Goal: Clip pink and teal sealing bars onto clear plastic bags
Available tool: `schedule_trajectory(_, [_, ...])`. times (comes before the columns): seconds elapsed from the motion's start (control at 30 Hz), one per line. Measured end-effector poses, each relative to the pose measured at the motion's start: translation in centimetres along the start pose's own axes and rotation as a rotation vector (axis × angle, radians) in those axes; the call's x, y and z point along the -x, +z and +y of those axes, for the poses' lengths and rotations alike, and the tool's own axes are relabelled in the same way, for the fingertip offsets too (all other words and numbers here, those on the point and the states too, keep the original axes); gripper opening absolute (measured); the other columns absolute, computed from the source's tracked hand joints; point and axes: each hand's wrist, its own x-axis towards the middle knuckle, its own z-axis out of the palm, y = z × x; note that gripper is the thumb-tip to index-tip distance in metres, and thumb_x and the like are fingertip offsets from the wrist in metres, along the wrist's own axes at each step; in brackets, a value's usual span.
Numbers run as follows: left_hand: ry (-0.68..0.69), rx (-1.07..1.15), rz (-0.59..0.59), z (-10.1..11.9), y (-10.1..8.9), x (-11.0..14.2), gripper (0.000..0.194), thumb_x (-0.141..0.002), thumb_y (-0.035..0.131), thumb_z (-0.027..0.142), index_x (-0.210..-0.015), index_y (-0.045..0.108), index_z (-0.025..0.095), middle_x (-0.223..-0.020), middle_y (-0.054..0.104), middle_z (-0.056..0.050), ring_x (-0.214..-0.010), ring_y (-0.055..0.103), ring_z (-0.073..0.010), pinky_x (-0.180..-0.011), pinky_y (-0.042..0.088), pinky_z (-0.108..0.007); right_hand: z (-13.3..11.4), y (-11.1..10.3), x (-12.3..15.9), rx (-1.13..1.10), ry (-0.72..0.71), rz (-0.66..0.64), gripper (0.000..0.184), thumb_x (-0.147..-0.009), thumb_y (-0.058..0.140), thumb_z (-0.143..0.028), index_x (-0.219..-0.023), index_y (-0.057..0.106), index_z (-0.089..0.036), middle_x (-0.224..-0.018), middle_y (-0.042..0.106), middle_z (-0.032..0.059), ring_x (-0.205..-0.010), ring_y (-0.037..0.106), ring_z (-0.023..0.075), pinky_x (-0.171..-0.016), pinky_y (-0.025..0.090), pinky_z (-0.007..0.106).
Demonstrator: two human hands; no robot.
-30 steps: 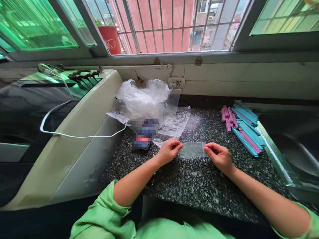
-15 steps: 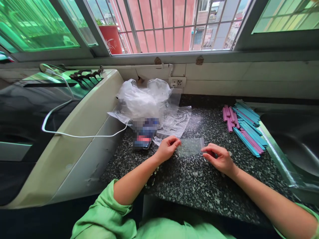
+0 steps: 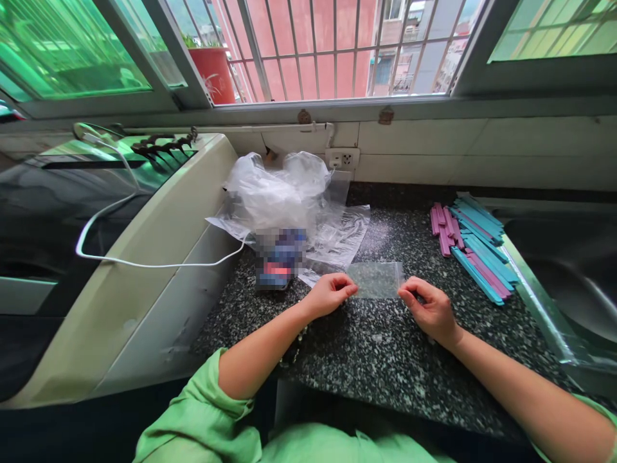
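A small clear plastic zip bag (image 3: 375,281) is stretched between my two hands, just over the dark speckled counter. My left hand (image 3: 332,295) pinches its left end between thumb and fingers. At the other end, by the zip strip, my right hand (image 3: 430,310) pinches the bag's edge with thumb and forefinger. The bag looks flat, with the counter showing through it. Behind my left hand lies a clear plastic sheet (image 3: 344,235), partly under a crumpled heap of clear plastic bags (image 3: 284,186).
A phone (image 3: 280,260) with a white cable (image 3: 159,264) lies left of my hands. Pink and teal strips (image 3: 475,247) are piled at the right, beside a metal sink (image 3: 569,270). A bulky appliance (image 3: 168,225) borders the counter's left; a wall socket (image 3: 343,158) sits behind.
My left hand has shifted slightly right and down, and my right hand slightly right. The zip bag has moved a little to the right with them, still held at both ends.
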Motion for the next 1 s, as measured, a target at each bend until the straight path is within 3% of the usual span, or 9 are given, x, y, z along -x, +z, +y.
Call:
schedule_trajectory(0.17, [0.006, 0.005, -0.01, 0.02, 0.03, -0.01, 0.031, -0.066, 0.062, 0.042, -0.058, 0.054, 0.014, -0.054, 0.05, 0.003, -0.055, 0.042, -0.0086, -0.056, 0.035, -0.022, -0.1, 0.07, -0.17, 0.004, 0.085, 0.009, 0.026, -0.085, 0.047, -0.035, -0.065, 0.051, -0.019, -0.058, 0.047, -0.0016, -0.052, 0.044, 0.0105, -0.05, 0.037, 0.023])
schedule_trajectory(0.3, [-0.033, 0.012, -0.031, -0.05, -0.05, -0.17, 0.032, -0.067, 0.059, 0.045, -0.058, 0.052, 0.015, -0.053, 0.048, 0.004, -0.05, 0.039, -0.0073, -0.05, 0.032, -0.021, -0.12, 0.1, -0.25, -0.013, 0.126, -0.055, 0.025, -0.083, 0.05, -0.04, -0.07, 0.055, -0.02, -0.06, 0.051, -0.0003, -0.053, 0.047, 0.012, -0.05, 0.039, 0.024])
schedule_trajectory(0.67, [0.038, -0.011, -0.013, 0.26, -0.31, 0.05, 0.032, -0.069, 0.056, 0.044, -0.058, 0.049, 0.015, -0.055, 0.042, 0.005, -0.056, 0.038, -0.0088, -0.057, 0.032, -0.023, -0.03, 0.32, -0.12, -0.015, 0.064, -0.072, 0.017, -0.083, 0.051, -0.026, -0.069, 0.056, -0.019, -0.06, 0.051, -0.0004, -0.054, 0.047, 0.0112, -0.051, 0.038, 0.024])
schedule_trajectory(0.83, [0.029, -0.028, -0.014, 0.24, -0.22, 0.02, 0.034, -0.069, 0.056, 0.047, -0.058, 0.048, 0.016, -0.055, 0.042, 0.005, -0.055, 0.037, -0.0087, -0.056, 0.032, -0.023, 0.03, 0.41, -0.26, -0.014, 0.095, -0.046, 0.021, -0.085, 0.049, -0.032, -0.068, 0.054, -0.019, -0.06, 0.048, -0.0006, -0.056, 0.046, 0.0114, -0.052, 0.039, 0.024])
schedule_trajectory(1.0, [0.044, -0.017, -0.006, 0.27, -0.05, 0.05, 0.038, -0.069, 0.055, 0.051, -0.058, 0.047, 0.016, -0.053, 0.041, 0.005, -0.054, 0.036, -0.0082, -0.054, 0.032, -0.022, 0.0, 0.54, 0.09, -0.088, 0.189, -0.064, 0.022, -0.087, 0.044, -0.038, -0.079, 0.055, -0.02, -0.071, 0.056, 0.0014, -0.051, 0.05, 0.0098, -0.05, 0.042, 0.023])
